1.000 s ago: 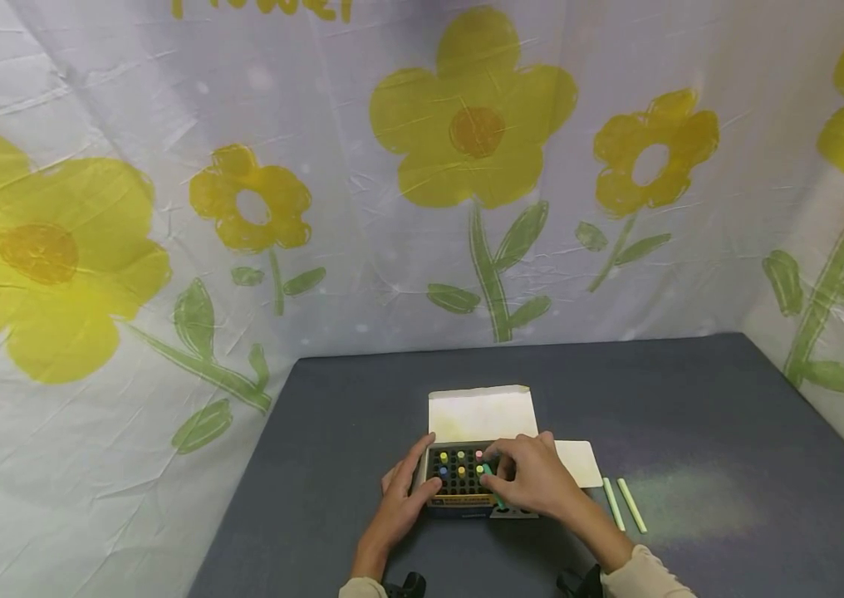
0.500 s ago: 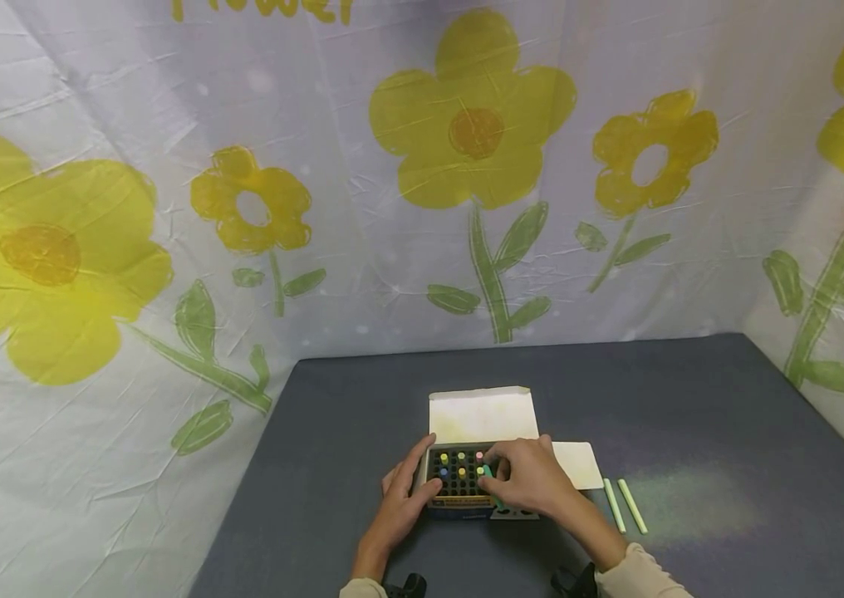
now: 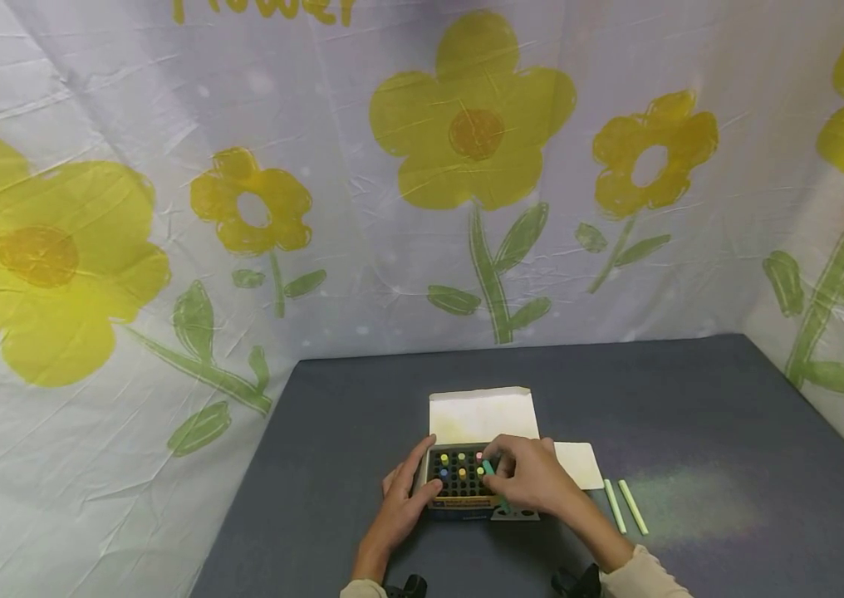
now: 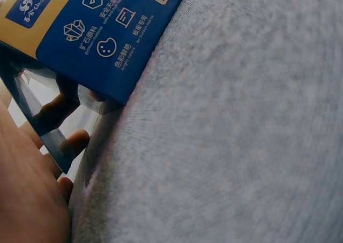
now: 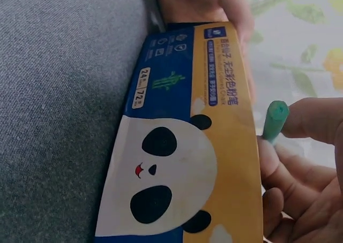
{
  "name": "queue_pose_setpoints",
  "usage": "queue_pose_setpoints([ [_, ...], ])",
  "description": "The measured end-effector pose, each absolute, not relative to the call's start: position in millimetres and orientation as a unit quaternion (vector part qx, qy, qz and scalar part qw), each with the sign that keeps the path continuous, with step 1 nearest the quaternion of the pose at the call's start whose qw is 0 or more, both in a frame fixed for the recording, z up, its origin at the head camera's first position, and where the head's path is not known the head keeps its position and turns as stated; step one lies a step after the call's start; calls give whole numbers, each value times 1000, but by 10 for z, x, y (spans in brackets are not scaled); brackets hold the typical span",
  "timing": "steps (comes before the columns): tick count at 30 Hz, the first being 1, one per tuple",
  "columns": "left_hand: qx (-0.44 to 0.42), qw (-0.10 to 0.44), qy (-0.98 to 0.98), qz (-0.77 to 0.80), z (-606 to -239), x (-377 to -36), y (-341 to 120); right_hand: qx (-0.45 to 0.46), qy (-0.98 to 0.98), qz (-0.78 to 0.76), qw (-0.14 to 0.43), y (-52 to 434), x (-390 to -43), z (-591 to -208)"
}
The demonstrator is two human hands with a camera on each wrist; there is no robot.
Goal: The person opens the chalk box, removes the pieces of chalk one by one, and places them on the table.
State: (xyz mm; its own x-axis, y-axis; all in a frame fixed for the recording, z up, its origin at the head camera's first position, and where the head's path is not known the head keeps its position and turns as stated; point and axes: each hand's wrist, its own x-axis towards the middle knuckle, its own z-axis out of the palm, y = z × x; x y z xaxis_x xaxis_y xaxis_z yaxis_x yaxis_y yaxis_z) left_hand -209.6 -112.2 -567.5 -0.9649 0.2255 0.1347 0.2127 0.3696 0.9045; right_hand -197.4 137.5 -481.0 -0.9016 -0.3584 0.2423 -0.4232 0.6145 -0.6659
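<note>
On the grey table [image 3: 691, 415], the chalk box [image 3: 459, 486] stands open with its flap [image 3: 482, 414] folded back; the left hand [image 3: 401, 502] grips its left side with curled fingers. The right hand [image 3: 534, 480] pinches a green chalk stick [image 5: 274, 120] above the box's grid of holes. Two pale green sticks [image 3: 622, 505] lie on the table to the right, beside a white card [image 3: 579, 461].

1. The open cardboard chalk box [image 3: 459, 482] sits on the grey felt table [image 3: 691, 415], between the two hands.
2. The left hand [image 3: 401, 502] holds its left side; the right hand [image 3: 530, 480] is over its right part, pinching a green chalk stick [image 3: 489, 470].
3. Beyond the hands the white box lid [image 3: 483, 414] stands open.
4. Right of the right hand lie a white paper card [image 3: 579, 463] and two pale green chalk sticks [image 3: 622, 505].
</note>
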Motion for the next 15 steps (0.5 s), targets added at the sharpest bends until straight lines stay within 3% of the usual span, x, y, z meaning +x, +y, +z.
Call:
queue_pose_setpoints([
  [15,122,4,828,547,-5698,-2094,-1117,220,-833,505,39,1692,-1959,-4762],
])
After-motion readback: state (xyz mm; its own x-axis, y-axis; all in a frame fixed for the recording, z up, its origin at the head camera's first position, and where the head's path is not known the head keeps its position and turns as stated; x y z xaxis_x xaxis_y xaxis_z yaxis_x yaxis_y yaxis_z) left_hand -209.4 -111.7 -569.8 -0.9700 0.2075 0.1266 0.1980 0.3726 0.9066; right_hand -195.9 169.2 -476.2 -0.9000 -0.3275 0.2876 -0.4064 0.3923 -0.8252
